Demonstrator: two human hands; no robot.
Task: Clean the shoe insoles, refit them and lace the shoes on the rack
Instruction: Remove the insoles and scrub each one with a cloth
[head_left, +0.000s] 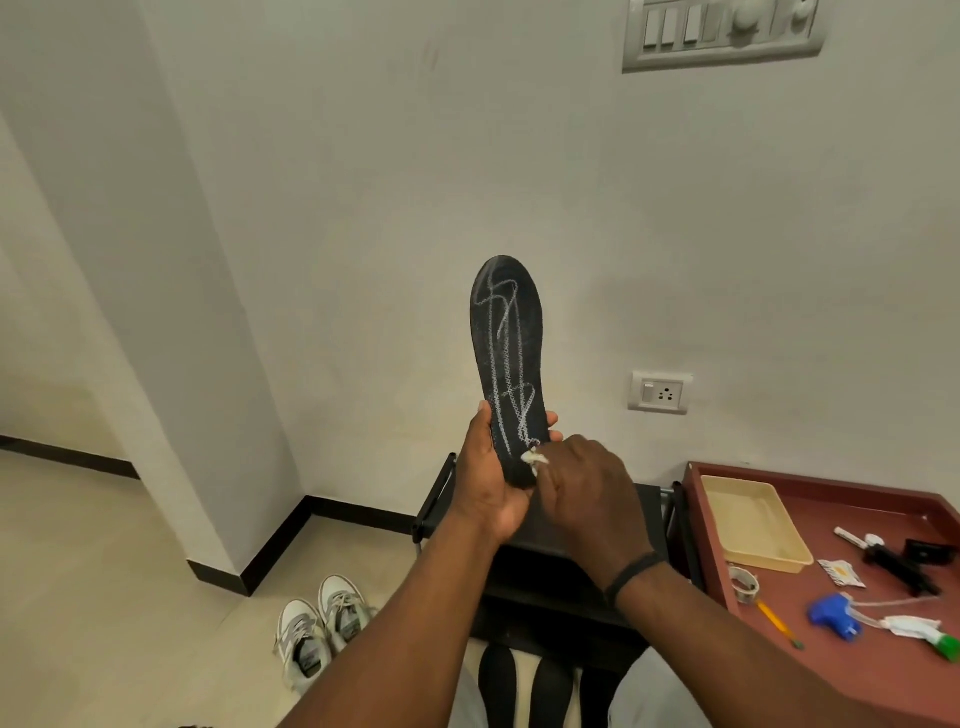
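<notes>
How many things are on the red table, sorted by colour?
Cream: 1, the plastic tray
White: 3, marker, sachet, tape roll
Black: 1, clamp-like tool
Blue: 1, spray trigger head
Yellow: 1, pencil
White and green: 1, tube
Total: 8 on the red table

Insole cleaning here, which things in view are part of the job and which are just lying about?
Part of the job:
left hand holding the black insole
right hand pinching a small white wipe at its heel end
pair of sneakers on the floor
dark shoe rack

Lying about:
beige tray, tape roll, pencil, blue spray head, all on the red table
wall socket
</notes>
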